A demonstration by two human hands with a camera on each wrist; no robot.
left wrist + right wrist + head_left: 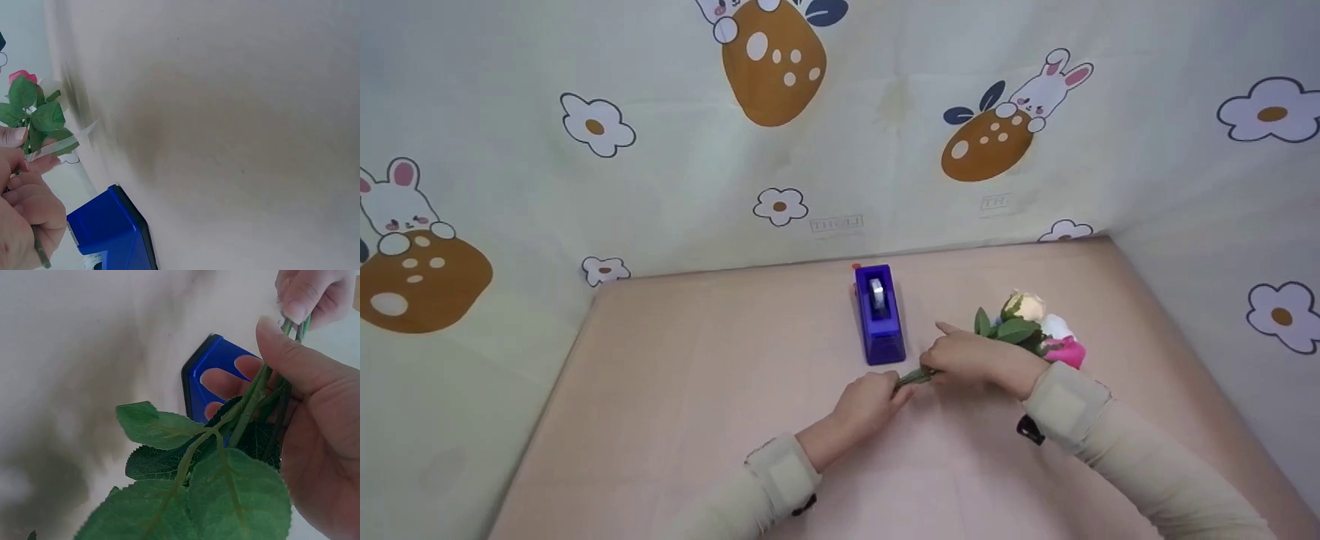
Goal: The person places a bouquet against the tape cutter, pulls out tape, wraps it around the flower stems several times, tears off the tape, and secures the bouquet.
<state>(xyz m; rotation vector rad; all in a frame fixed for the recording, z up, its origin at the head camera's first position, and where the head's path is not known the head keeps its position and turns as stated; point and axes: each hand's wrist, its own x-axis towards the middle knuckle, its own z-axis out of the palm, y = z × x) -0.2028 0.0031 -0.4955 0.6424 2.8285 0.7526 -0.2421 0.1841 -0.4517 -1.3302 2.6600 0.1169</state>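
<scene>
A bunch of artificial flowers [1018, 330] lies across both hands, with cream, white and pink blooms at the right and green leaves [236, 495]. My left hand [870, 401] grips the lower stems [915, 376], whose cut end pokes out below its fist in the left wrist view. Closer to the blooms, my right hand [979, 361] holds the stems between thumb and fingers, its index finger stretched out in the head view. A strip of clear tape [62, 145] sticks out from the stems beside the hands. Just beyond the hands stands a blue tape dispenser [883, 330].
The dispenser carries a roll of clear tape [877, 294]. A pinkish cloth-covered table [720, 360] lies under everything. Cloth walls [675, 180] printed with rabbits and flowers rise at the back and on both sides.
</scene>
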